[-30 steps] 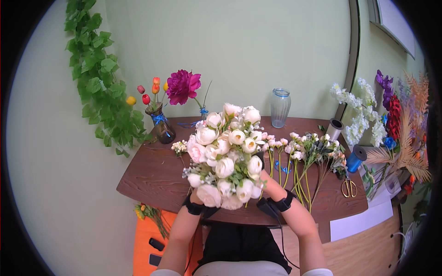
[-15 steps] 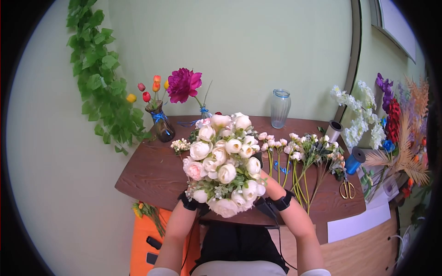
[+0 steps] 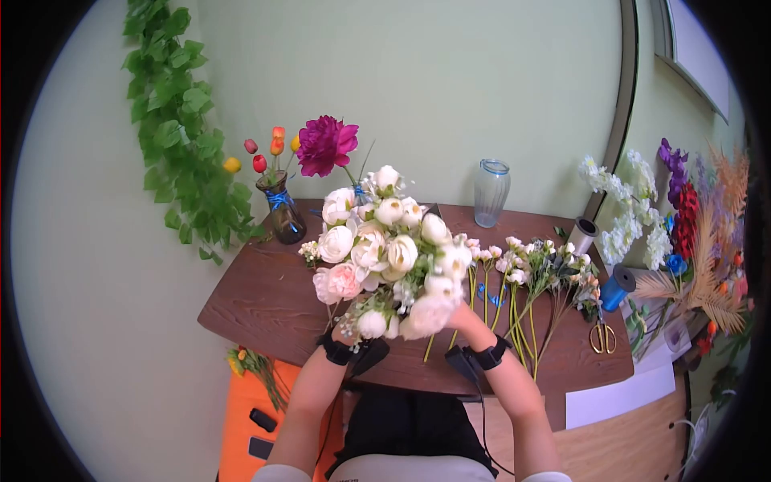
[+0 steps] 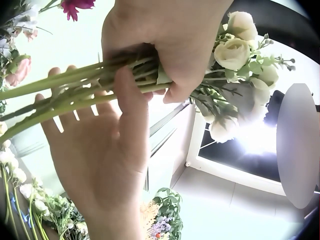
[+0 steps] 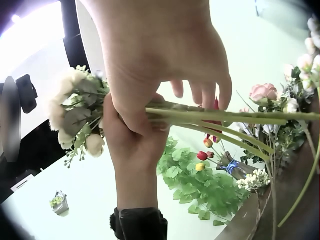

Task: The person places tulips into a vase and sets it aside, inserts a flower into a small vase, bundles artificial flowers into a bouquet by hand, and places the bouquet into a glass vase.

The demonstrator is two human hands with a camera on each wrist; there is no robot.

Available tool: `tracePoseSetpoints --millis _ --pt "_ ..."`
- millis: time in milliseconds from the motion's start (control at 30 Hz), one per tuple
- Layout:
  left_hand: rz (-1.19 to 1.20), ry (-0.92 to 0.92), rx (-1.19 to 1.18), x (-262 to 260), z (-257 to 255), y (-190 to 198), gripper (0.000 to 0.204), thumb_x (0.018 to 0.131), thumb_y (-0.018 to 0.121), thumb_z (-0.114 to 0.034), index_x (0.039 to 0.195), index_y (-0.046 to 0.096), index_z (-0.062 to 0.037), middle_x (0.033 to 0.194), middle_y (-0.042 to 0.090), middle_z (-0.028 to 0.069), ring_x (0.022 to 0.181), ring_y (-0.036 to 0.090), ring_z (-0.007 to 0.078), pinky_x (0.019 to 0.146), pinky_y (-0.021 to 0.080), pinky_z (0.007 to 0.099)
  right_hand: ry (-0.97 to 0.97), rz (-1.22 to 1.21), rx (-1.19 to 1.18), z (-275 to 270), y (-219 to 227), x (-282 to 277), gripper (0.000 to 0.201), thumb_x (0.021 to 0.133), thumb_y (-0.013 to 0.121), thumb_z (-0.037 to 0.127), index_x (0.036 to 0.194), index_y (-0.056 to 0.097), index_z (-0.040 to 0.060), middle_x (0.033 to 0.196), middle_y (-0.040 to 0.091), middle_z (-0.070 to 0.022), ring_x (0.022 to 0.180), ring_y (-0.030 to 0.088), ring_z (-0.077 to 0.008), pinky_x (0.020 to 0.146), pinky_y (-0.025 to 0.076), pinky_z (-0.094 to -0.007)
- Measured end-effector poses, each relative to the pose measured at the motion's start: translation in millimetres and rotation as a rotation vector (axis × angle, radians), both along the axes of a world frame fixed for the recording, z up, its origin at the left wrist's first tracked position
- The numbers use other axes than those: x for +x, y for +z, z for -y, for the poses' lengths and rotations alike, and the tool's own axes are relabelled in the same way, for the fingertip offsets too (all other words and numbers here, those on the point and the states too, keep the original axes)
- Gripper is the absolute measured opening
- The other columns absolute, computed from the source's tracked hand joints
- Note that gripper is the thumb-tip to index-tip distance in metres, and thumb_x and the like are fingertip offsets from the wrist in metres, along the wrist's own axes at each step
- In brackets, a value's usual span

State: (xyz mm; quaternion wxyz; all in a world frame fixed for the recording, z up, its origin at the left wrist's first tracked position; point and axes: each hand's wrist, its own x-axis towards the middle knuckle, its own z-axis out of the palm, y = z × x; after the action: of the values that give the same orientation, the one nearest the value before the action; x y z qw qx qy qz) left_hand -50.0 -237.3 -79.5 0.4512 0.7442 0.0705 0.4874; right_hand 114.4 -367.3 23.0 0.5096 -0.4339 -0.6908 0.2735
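A bouquet (image 3: 369, 245) of white and pale pink flowers is held above the front of the table, its blossoms hiding much of both hands in the head view. My left hand (image 4: 160, 35) grips the gathered stems (image 5: 200, 116) close beneath the blossoms, fingers curled round them. In the left wrist view, my right hand (image 4: 95, 150) lies lower along the stems, its fingers straight and spread behind them. The right thumb crosses in front of the stems. Green stem ends stick out past both hands.
Loose flower stems (image 3: 526, 321) lie on the brown table (image 3: 249, 297) at right, beside gold-handled scissors (image 3: 602, 337) and ribbon spools (image 3: 618, 287). A clear glass vase (image 3: 491, 193) stands at the back. Left are a dark vase (image 3: 285, 217) with tulips and a magenta flower (image 3: 328, 145).
The bouquet has tilted, its blossoms rising away from my body and uncovering more of both wrists. Both hands stay at the stems.
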Motion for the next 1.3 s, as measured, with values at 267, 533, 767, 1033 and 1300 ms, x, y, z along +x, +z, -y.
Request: tracePoseSetpoints --millis 267,533,767,1033,1300 --pt "0.045 -0.068 -0.08 36.4 -12.5 26.1 0.04 0.084 0.049 -0.015 0.121 0.035 -0.0049 0.116 0.046 0.0101 0.105 0.047 0.0205 0.09 0.04 0.0325 -0.185 0.122 0.318 0.2 6.9 -4.1 0.069 0.059 0.072 0.016 0.117 0.037 -0.0007 0.114 0.04 -0.0157 0.111 0.037 -0.0316 0.096 0.026 -0.038" --pt "0.085 -0.132 -0.166 32.4 -6.8 22.9 0.041 0.085 0.049 -0.014 0.122 0.034 -0.0043 0.117 0.045 0.0102 0.106 0.046 0.02 0.09 0.04 0.032 -0.126 -0.179 0.247 11.6 18.4 -21.1 0.061 0.064 0.067 0.005 0.115 0.036 -0.0011 0.108 0.045 -0.0115 0.101 0.046 -0.0235 0.089 0.035 -0.0328" --pt "0.093 -0.157 -0.212 37.5 -7.4 29.1 0.042 0.085 0.049 -0.014 0.123 0.033 -0.0041 0.118 0.044 0.0102 0.106 0.046 0.0198 0.091 0.039 0.0317 -0.137 -0.397 0.228 16.8 15.7 -24.6 0.058 0.065 0.057 -0.002 0.117 0.032 -0.002 0.106 0.043 -0.0117 0.099 0.045 -0.0214 0.089 0.033 -0.031" --pt "0.052 -0.115 -0.231 16.9 -0.1 20.7 0.042 0.085 0.05 -0.014 0.122 0.034 -0.0041 0.117 0.045 0.01 0.106 0.046 0.0196 0.091 0.039 0.0314 -0.117 -0.236 0.279 27.4 24.8 -24.2 0.058 0.069 0.055 0.007 0.119 0.029 -0.0049 0.115 0.033 -0.0171 0.109 0.034 -0.0278 0.095 0.026 -0.0356" --pt "0.006 -0.071 -0.253 13.7 -1.1 27.1 0.042 0.084 0.051 -0.014 0.122 0.035 -0.0042 0.117 0.045 0.0098 0.106 0.046 0.0195 0.091 0.039 0.0311 -0.223 -0.069 0.415 33.5 28.9 -24.6 0.059 0.071 0.056 0.01 0.121 0.029 -0.0028 0.114 0.034 -0.0168 0.107 0.036 -0.0278 0.095 0.027 -0.0356"
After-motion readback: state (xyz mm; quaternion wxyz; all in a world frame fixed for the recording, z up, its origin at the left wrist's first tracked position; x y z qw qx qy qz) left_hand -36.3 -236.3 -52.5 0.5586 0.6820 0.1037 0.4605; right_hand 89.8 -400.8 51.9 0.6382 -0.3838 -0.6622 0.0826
